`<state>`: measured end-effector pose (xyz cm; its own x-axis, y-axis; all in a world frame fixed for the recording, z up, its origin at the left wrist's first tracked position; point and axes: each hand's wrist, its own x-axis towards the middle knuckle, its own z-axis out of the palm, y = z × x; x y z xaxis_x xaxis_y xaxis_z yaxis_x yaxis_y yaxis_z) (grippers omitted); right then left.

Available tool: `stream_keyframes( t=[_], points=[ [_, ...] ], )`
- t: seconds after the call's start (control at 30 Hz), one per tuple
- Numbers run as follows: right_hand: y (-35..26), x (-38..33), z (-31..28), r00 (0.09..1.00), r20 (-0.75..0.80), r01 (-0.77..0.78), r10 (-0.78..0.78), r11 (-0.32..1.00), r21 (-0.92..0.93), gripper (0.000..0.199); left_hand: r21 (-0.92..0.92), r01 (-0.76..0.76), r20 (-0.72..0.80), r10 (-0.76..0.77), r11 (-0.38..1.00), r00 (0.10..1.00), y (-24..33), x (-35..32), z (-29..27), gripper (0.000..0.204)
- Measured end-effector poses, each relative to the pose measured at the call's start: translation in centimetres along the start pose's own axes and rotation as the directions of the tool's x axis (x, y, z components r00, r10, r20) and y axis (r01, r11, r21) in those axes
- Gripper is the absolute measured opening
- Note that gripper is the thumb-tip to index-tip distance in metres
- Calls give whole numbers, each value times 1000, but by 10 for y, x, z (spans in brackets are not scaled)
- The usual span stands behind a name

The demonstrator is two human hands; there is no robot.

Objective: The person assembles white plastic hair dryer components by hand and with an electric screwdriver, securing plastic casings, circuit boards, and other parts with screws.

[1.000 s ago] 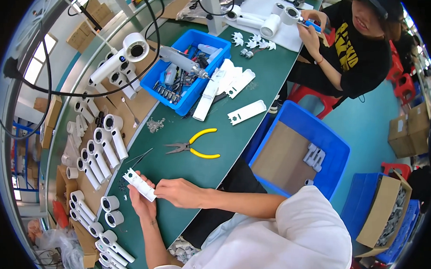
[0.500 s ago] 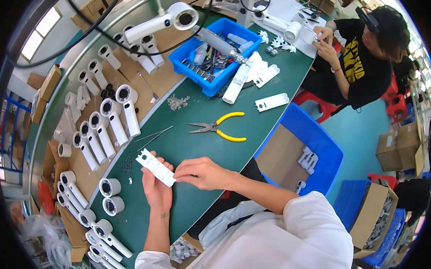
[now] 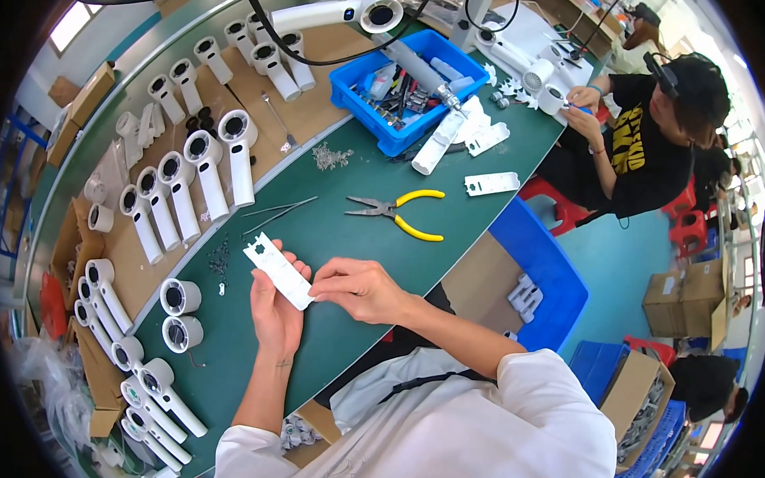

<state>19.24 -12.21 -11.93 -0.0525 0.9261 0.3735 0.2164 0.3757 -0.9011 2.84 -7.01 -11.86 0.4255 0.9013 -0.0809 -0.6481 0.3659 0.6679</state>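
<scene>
A white plastic half shell (image 3: pixel 279 271), long and narrow with cut-outs at its far end, lies tilted in my left hand (image 3: pixel 276 315), whose fingers curl round it. My right hand (image 3: pixel 360 290) pinches at the shell's near right end; whether a small part sits between those fingertips is hidden. Beyond my hands, yellow-handled pliers (image 3: pixel 396 212) lie with their jaws apart on the green table (image 3: pixel 332 246). Black tweezers (image 3: pixel 280 214) rest just past the shell. To its left are a scatter of small dark screws (image 3: pixel 219 260) and two white round fan heads (image 3: pixel 181 298).
Rows of white handheld fans (image 3: pixel 178 181) line the left side. A blue bin (image 3: pixel 386 138) of tools stands at the back, near loose white shells (image 3: pixel 491 184). A large blue crate (image 3: pixel 558 279) is beside the table's right edge. A co-worker (image 3: pixel 647 139) sits at the far right.
My view has shifted slightly, so the table's contents sit differently in the picture. My hands keep nearly the same hold on the shell.
</scene>
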Motion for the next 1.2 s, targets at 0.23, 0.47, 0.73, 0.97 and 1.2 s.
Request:
stream_keyframes(
  t=[0.23, 0.47, 0.73, 0.97, 1.2],
  points=[
    [-3, -3, 6, 998, -29, -47, 47, 999, 19, 15, 5, -15, -6, 15, 1000, 1000, 2, 1, 1, 52],
    [-6, -4, 8, 988, -5, -155, 155, 988, 24, 23, -73, 34, 53, -30, 997, 998, 0, 4, -11, 56],
    [1, -5, 15, 995, -65, -72, 73, 997, 17, 23, -131, 104, -10, -106, 986, 994, 5, 6, -6, 49],
    [7, -10, 12, 997, -52, 51, -53, 998, -43, 22, -115, 181, 29, -179, 977, 983, 4, 2, -4, 48],
    [8, -9, 12, 995, -60, 74, -76, 996, -42, 23, -79, 157, -34, -161, 984, 986, 2, 3, -5, 40]
  ],
)
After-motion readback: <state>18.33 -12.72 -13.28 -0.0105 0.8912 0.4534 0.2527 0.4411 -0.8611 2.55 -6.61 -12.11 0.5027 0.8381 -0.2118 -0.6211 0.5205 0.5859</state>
